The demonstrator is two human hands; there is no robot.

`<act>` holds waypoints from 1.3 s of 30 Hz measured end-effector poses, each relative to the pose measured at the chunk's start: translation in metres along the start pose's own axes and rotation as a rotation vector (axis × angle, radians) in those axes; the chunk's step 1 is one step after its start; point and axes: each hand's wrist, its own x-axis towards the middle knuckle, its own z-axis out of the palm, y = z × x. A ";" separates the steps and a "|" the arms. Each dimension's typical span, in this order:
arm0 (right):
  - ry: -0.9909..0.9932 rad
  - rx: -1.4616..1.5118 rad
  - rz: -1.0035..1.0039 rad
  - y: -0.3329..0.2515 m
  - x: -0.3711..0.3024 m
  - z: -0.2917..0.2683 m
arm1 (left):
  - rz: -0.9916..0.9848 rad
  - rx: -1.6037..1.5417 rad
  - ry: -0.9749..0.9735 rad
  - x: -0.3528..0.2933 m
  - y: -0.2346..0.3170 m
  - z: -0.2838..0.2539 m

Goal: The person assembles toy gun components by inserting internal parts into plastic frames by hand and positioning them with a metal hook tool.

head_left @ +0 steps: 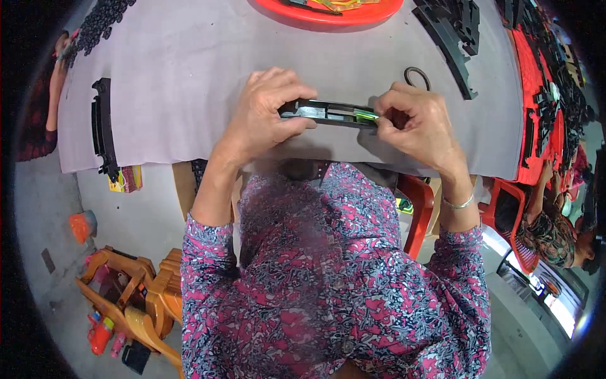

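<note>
I hold a long black plastic strip [328, 113] level above the grey table [189, 82], one hand at each end. My left hand [265, 114] grips its left end with fingers curled over the top. My right hand [416, 123] pinches its right end, where a small green piece [365, 115] sits on the strip. A silver bangle is on my right wrist.
A red round tray [328, 16] lies at the far edge. Black curved plastic parts lie at the left [102, 126] and far right [451, 38]. A dark ring [417, 77] rests by my right hand. Another person [555, 227] sits on a red chair at right. Wooden chair at lower left.
</note>
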 end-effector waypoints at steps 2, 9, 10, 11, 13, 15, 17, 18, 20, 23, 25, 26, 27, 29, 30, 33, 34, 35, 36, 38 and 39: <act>-0.016 -0.073 -0.006 -0.003 0.002 0.003 | -0.006 0.010 -0.040 0.001 0.002 -0.002; -0.069 -0.118 -0.128 -0.009 0.010 0.013 | 0.056 -0.017 -0.093 0.008 0.013 -0.009; -0.082 -0.158 -0.155 -0.009 0.010 0.013 | 0.057 -0.018 -0.094 0.011 0.015 -0.008; -0.081 -0.159 -0.153 -0.010 0.011 0.013 | 0.049 -0.025 -0.136 0.013 0.018 -0.008; -0.123 -0.219 -0.114 -0.013 0.012 0.010 | 0.039 -0.032 -0.179 0.015 0.021 -0.007; -0.131 -0.222 -0.137 -0.016 0.013 0.013 | -0.011 -0.039 -0.233 0.015 0.021 -0.006; -0.136 -0.228 -0.157 -0.016 0.014 0.015 | 0.009 -0.057 -0.234 0.015 0.019 -0.005; -0.146 -0.226 -0.170 -0.015 0.015 0.017 | 0.029 -0.074 -0.235 0.016 0.018 -0.005; -0.154 -0.222 -0.181 -0.013 0.014 0.021 | 0.018 -0.073 -0.247 0.017 0.020 -0.005; -0.084 -0.223 -0.150 -0.017 0.011 0.028 | 0.000 -0.070 -0.251 0.015 0.019 -0.003; -0.076 -0.217 -0.104 -0.020 0.011 0.030 | -0.009 -0.068 -0.246 0.014 0.019 -0.002; -0.075 -0.216 -0.103 -0.021 0.010 0.029 | 0.003 -0.073 -0.242 0.015 0.018 -0.002; -0.061 -0.196 -0.094 -0.022 0.010 0.028 | 0.014 -0.079 -0.238 0.015 0.018 -0.002; -0.048 -0.175 -0.084 -0.022 0.008 0.029 | 0.031 -0.085 -0.242 0.016 0.015 -0.003; -0.026 -0.167 -0.079 -0.021 0.007 0.031 | 0.049 -0.091 -0.244 0.017 0.014 -0.003; 0.051 -0.185 -0.067 -0.019 0.002 0.038 | 0.025 -0.106 -0.233 0.022 0.013 0.001; 0.105 -0.208 -0.061 -0.018 0.001 0.042 | 0.027 -0.108 -0.234 0.024 0.015 0.004; 0.107 -0.209 -0.059 -0.017 0.000 0.045 | -0.003 -0.043 -0.240 0.026 0.017 0.006; 0.162 -0.245 -0.042 -0.017 -0.001 0.048 | -0.032 0.022 -0.245 0.028 0.019 0.008; 0.221 -0.281 -0.021 -0.019 -0.002 0.052 | -0.037 0.036 -0.255 0.033 0.023 0.008; 0.257 -0.284 0.005 -0.021 -0.002 0.054 | -0.043 0.050 -0.263 0.034 0.024 0.008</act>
